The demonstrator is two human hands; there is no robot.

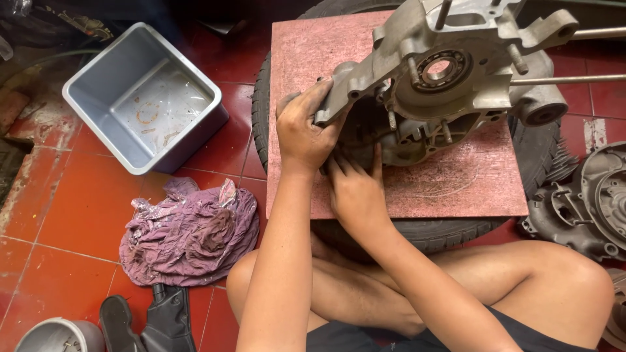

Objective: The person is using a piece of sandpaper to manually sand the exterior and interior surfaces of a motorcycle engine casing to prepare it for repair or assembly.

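The engine crankcase (450, 78) is cast metal, dull grey and matt, rough in its recesses, with a brighter steel bearing ring (438, 68) set in it. Thin metal studs (567, 79) stick out of it, smooth and faintly shiny. It rests on a reddish board (306, 58), matt, scuffed and scratched pale. Under the board a black rubber tyre (261, 111) shows a ribbed, matt tread. The tub (98, 72) is smooth grey plastic with a smeared, slightly glossy bottom. The purple rag (189, 234) is crumpled, stained cloth. The floor (65, 208) is red tile, worn and grimy, with a dull sheen. Both hands (303, 127) look dark with grease
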